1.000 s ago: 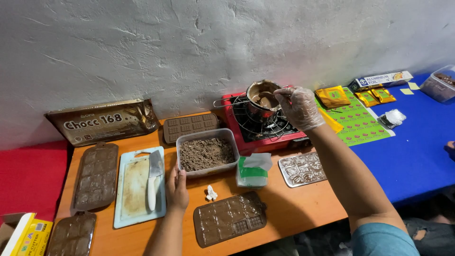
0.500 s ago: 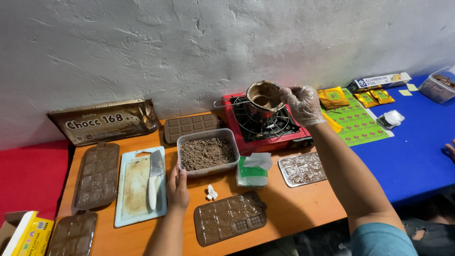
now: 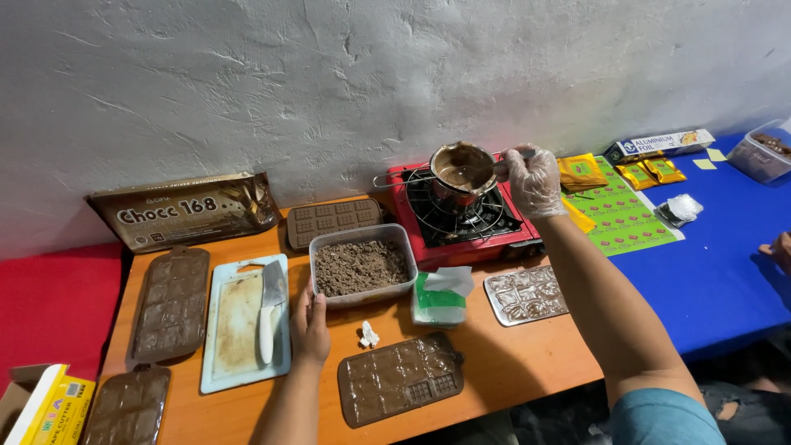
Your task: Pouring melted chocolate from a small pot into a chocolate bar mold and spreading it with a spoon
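Note:
My right hand (image 3: 532,177), in a clear plastic glove, grips the handle of a small metal pot (image 3: 461,169) holding melted chocolate, raised and tilted just above the red portable gas stove (image 3: 465,221). My left hand (image 3: 311,328) rests flat on the orange table, touching the front of a clear tub of chopped chocolate (image 3: 362,265). A brown chocolate mould (image 3: 400,377) lies in front of it, with a small white scrap (image 3: 368,334) between. A cutting board (image 3: 243,321) with a knife (image 3: 269,309) sits left of my left hand.
More filled brown moulds (image 3: 171,303) lie at the left and one (image 3: 334,221) behind the tub. A large brown chocolate bag (image 3: 185,210) leans on the wall. A silver mould (image 3: 526,293), green tissue pack (image 3: 439,298), yellow packets (image 3: 582,171), foil box (image 3: 659,146) and another person's hand (image 3: 776,250) are at the right.
My right hand has lifted the pot off the stove burner and tilted it slightly. My left hand has stayed by the tub.

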